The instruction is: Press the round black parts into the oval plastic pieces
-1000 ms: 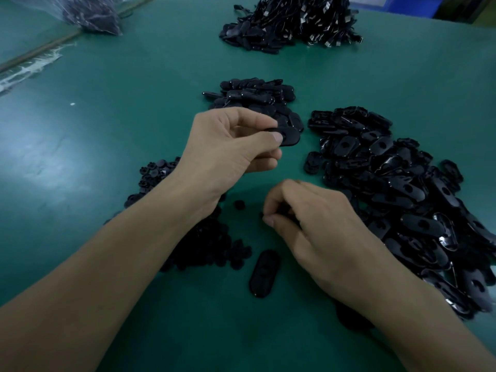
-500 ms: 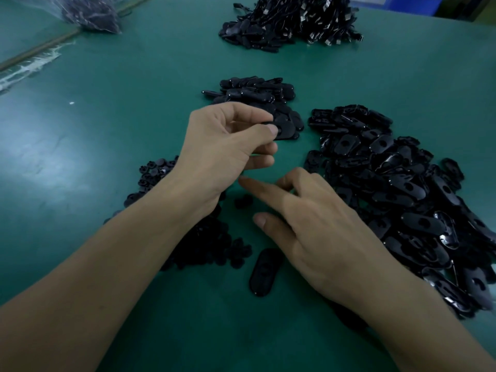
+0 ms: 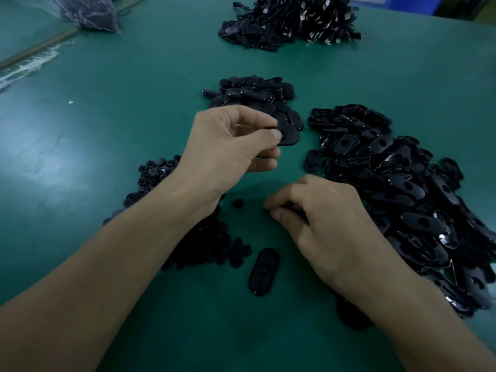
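Oval [image 3: 290, 136] pinched at left hand [image 3: 228, 149] thumb, forefinger.

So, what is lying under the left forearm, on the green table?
A heap of small round black plastic parts shows on both sides of the left forearm. The arm covers the heap's middle, so what lies there cannot be seen.

Clear bag [image 3: 91, 12] (dark bits inside) is lying far-left on green table [image 3: 107, 135]; something blue [image 3: 397, 2] is sitting beyond far edge.
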